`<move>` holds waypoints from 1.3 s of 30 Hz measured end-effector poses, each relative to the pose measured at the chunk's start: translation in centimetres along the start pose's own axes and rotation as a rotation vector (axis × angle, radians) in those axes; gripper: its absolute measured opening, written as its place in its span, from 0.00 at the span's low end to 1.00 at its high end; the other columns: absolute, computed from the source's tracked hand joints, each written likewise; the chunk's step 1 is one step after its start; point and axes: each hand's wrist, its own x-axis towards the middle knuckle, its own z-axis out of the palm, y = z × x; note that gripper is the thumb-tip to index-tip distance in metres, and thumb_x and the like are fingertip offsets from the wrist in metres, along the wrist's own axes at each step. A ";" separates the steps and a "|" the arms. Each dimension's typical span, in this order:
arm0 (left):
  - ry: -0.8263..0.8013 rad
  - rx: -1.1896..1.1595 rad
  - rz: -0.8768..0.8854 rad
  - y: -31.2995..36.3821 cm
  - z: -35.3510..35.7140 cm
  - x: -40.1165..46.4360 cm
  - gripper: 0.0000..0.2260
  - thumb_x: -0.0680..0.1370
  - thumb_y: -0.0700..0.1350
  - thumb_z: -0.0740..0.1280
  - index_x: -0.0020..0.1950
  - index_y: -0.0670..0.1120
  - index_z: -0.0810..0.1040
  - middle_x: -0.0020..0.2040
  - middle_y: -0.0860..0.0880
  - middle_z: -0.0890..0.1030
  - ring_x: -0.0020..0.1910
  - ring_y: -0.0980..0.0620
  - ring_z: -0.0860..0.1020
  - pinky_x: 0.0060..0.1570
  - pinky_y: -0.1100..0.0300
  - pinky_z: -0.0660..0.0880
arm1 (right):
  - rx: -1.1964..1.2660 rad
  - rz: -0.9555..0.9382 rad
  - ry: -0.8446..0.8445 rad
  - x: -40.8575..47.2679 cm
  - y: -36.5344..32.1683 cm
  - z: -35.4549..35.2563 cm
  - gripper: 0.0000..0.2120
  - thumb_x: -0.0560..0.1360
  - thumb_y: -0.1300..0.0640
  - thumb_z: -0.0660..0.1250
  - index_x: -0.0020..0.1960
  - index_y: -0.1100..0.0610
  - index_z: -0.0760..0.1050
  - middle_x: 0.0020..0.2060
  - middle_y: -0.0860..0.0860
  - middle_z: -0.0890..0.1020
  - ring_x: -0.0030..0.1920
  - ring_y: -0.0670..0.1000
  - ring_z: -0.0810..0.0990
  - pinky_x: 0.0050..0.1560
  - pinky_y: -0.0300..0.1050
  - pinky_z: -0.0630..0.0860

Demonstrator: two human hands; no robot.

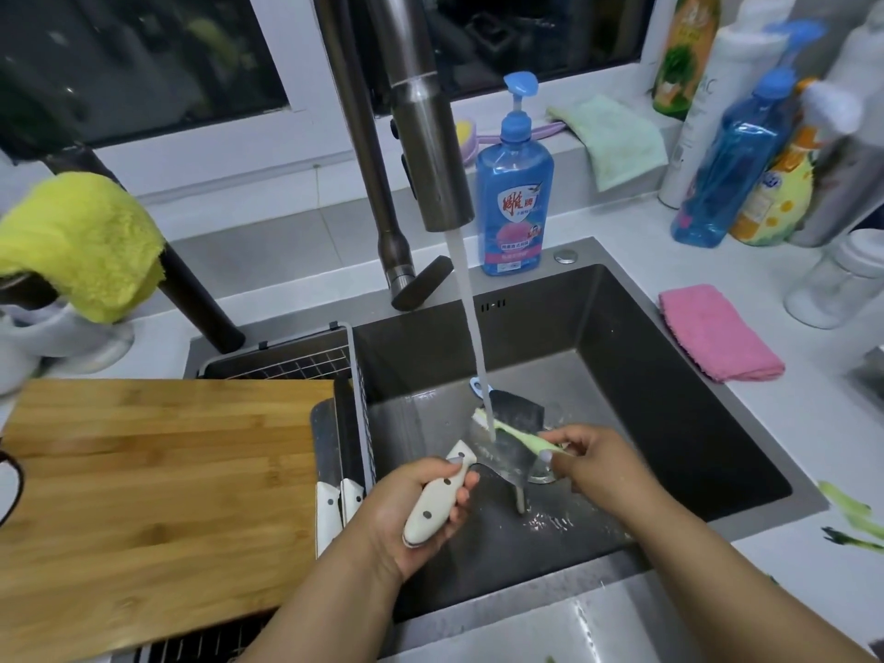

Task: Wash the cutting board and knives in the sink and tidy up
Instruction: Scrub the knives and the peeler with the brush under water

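**Knife under the running tap, brush on the blade**

The left hand [421,500] is wrapped tight around the white riveted handle of a knife [507,452], holding its wide blade over the middle of the sink [669,413]. The right hand [602,464] pinches the handle of a pale green brush [516,435] between thumb and fingertips, the brush head lying on the blade. Water [471,327] falls from the faucet [421,126] straight onto the brush head and blade, and runs off the blade's near corner into the basin. A dark scraper with a blue end [514,404] lies on the sink floor just beyond the blade, partly hidden by it.

Left of the hands, one wooden cutting board [158,495] lies across a wire rack [296,363] at the sink's left end. Two more white knife handles [337,507] stand side by side in the rack between board and basin.

On the far ledge stands one blue soap bottle [514,193] with a pump. To the right cluster about five more bottles [746,150], blurred. Three cloths show: yellow [91,241] at far left, pale green [612,136] on the window sill, pink [717,332] folded on the counter at right. Green scraps [851,519] lie on the near right counter.
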 end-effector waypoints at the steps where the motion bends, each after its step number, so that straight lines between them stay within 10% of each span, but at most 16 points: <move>1: 0.000 0.013 0.013 0.0 0.0 -0.2 0.13 0.68 0.37 0.65 0.52 0.38 0.73 0.36 0.43 0.78 0.25 0.53 0.75 0.20 0.66 0.71 | -0.014 0.020 0.021 0.7 0.1 -0.1 0.09 0.72 0.63 0.71 0.45 0.49 0.81 0.30 0.45 0.78 0.28 0.44 0.73 0.36 0.41 0.70; 8: 0.032 0.006 0.045 0.1 -0.3 -1.1 0.12 0.68 0.36 0.65 0.51 0.38 0.73 0.35 0.43 0.77 0.24 0.53 0.75 0.19 0.66 0.71 | -0.329 0.075 0.137 2.2 -1.0 -1.8 0.03 0.73 0.55 0.69 0.46 0.47 0.78 0.37 0.51 0.80 0.38 0.52 0.77 0.36 0.41 0.68; 23: 0.017 -0.032 0.052 0.0 -0.1 -1.7 0.13 0.67 0.37 0.65 0.51 0.38 0.74 0.36 0.43 0.78 0.25 0.53 0.75 0.20 0.66 0.71 | -0.048 0.010 0.006 -1.1 -2.2 1.2 0.06 0.72 0.61 0.71 0.48 0.52 0.82 0.29 0.46 0.78 0.23 0.39 0.71 0.29 0.36 0.65; 31: 0.027 0.033 0.091 0.2 -0.8 -2.3 0.12 0.68 0.37 0.65 0.52 0.38 0.73 0.36 0.43 0.77 0.25 0.54 0.75 0.19 0.66 0.70 | -0.185 0.117 0.157 1.7 -2.0 -0.9 0.02 0.73 0.57 0.70 0.46 0.53 0.79 0.33 0.55 0.82 0.36 0.57 0.81 0.39 0.45 0.76; 39: 0.042 -0.003 0.122 0.7 -0.5 -2.1 0.15 0.68 0.37 0.65 0.54 0.38 0.73 0.36 0.44 0.77 0.26 0.54 0.75 0.20 0.67 0.71 | -0.096 -0.040 0.060 -5.8 -4.1 -0.6 0.10 0.75 0.58 0.68 0.41 0.43 0.76 0.30 0.43 0.77 0.32 0.44 0.75 0.33 0.39 0.67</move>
